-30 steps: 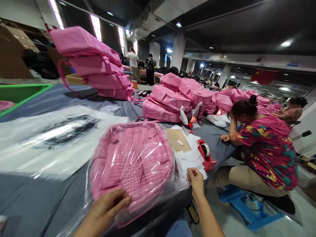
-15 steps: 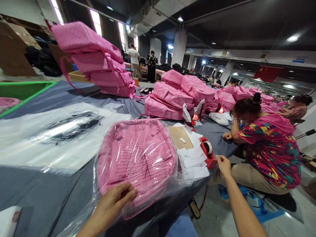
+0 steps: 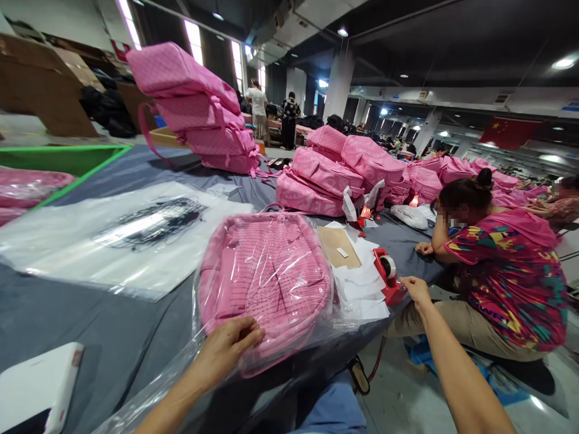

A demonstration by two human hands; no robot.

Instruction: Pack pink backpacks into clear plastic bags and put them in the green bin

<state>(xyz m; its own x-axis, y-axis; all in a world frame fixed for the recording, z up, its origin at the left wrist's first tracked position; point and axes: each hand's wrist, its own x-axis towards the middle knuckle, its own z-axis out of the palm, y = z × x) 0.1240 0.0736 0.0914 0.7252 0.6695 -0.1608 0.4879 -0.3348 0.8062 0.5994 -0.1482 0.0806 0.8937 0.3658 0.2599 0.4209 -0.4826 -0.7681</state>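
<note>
A pink backpack (image 3: pixel 266 271) lies on the dark grey table inside a clear plastic bag (image 3: pixel 199 325), whose loose end trails over the front edge. At its lower edge, my left hand (image 3: pixel 233 340) rests with thumb and fingers closed on the plastic. Off to the right, my right hand (image 3: pixel 416 289) pinches the end of the tape at the front of a red tape dispenser (image 3: pixel 392 289). The tape roll (image 3: pixel 388 266) sits in that dispenser. White papers (image 3: pixel 359 289) and a brown card (image 3: pixel 338 246) lie between the backpack and the dispenser.
Stacked pink backpacks (image 3: pixel 199 114) stand at the back left, with more (image 3: pixel 325 175) behind the papers. Flat plastic bags (image 3: pixel 149 241) cover the left side. A white device (image 3: pixel 40 386) lies near left, beyond it a green-edged bin (image 3: pixel 90 175). A co-worker (image 3: pixel 502 265) sits at right.
The view has turned slightly left, so the scene sits further right and more of the white device shows. My right hand still pinches at the dispenser; my left stays on the bagged backpack.
</note>
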